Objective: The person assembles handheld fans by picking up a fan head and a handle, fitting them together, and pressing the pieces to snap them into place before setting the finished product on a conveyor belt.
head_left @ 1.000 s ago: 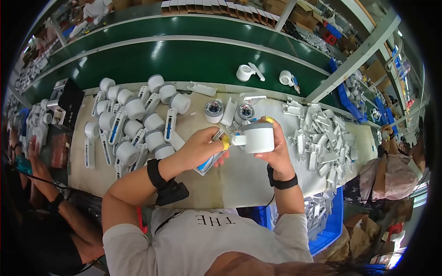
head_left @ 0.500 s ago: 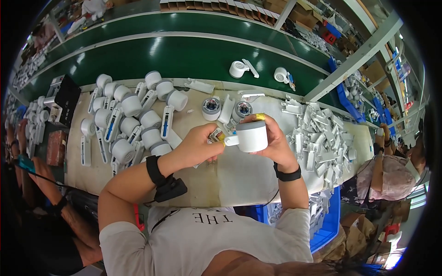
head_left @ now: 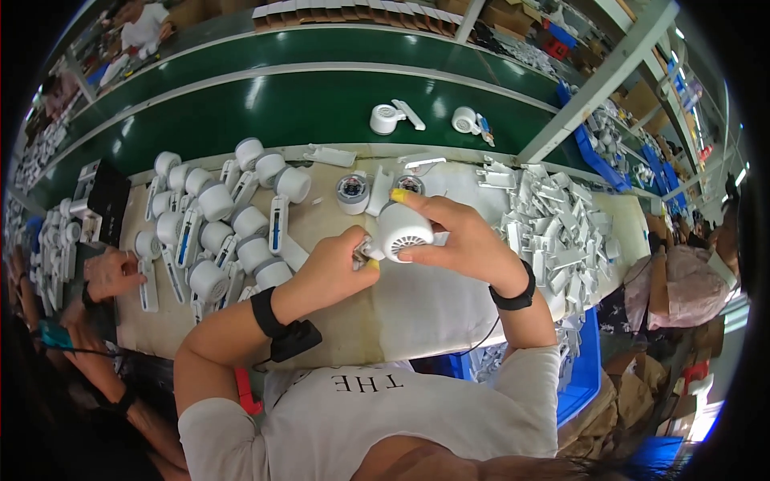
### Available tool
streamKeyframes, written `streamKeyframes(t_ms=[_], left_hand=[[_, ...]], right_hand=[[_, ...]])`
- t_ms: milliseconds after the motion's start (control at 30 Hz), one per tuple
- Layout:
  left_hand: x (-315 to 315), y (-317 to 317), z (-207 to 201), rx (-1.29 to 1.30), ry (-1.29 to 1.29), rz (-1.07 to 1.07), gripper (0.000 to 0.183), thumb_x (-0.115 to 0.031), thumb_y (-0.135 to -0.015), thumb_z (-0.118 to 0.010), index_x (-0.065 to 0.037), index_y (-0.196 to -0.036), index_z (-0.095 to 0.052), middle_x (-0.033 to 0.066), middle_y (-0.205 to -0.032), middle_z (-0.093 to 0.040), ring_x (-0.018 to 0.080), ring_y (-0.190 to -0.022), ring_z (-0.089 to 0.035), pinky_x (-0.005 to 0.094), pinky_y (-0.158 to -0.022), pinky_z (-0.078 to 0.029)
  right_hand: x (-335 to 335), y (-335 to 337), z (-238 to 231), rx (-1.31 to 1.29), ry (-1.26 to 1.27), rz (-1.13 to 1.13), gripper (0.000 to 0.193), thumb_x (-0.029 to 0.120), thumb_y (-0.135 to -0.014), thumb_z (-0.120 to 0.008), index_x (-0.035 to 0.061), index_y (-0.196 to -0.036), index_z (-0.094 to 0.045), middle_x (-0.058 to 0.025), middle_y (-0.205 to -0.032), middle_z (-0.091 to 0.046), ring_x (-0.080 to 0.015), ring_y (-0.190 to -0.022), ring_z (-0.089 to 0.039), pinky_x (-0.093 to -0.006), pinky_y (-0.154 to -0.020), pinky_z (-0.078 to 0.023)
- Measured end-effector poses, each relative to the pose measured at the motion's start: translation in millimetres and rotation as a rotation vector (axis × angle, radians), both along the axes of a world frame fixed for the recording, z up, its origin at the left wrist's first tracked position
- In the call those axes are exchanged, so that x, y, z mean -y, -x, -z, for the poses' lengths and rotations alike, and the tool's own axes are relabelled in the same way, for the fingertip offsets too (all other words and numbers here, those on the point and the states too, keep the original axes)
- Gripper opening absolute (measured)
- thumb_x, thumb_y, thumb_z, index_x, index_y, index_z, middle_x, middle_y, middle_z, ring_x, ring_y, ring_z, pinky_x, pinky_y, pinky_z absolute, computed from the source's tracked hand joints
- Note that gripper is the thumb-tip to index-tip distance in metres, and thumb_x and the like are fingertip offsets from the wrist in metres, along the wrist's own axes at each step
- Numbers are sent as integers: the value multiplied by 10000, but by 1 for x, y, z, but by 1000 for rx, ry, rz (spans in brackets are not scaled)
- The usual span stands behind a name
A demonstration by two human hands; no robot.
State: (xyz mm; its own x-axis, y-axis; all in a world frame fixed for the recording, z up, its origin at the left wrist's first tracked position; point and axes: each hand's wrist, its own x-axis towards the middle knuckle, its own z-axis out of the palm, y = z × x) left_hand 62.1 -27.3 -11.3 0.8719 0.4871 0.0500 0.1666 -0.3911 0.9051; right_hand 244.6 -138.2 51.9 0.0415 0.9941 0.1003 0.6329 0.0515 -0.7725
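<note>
Above the middle of the table I hold a white handheld fan, its slotted round grille now facing partly toward me. My right hand wraps the fan's round head from the right, with yellow tape on a finger. My left hand is closed at the narrow neck and small parts on the fan's left side; the fingers hide most of these. Just beyond the hands stand an open fan head with its inside showing and a second open fan head, partly covered by my right hand. Between them lies a white handle shell.
Many assembled fans crowd the table's left side. White handle shells are heaped at right, above a blue bin. Two fans, one here, lie on the green conveyor. A co-worker's hand reaches in at left.
The fan has been tipped, turning its grille toward me, and shifted slightly left. My right hand has moved round to its right side. A co-worker's hand has come up beside the fans at left.
</note>
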Motion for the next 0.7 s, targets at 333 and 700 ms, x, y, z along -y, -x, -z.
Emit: streamKeyframes(t_ms=[333,700], left_hand=[[15,10,2,5,380,95,180,-113,-823,-564,-11,-953,-492,60,-771,-595,86,-617,-551,220,-545,-439],[-4,15,27,467,839,-125,363,-267,-889,-471,10,-1123,-490,106,-1048,-594,170,-893,-577,232,-646,-444]], right_hand=[[6,-2,41,-254,-187,-71,605,247,-727,-716,104,-1257,-461,-93,-925,-536,-200,-824,-526,-289,-731,-418],[133,-110,103,714,-87,1040,460,187,-671,-699,46,-1077,-536,-166,-1081,-532,-328,-984,-498,-403,-840,-407]])
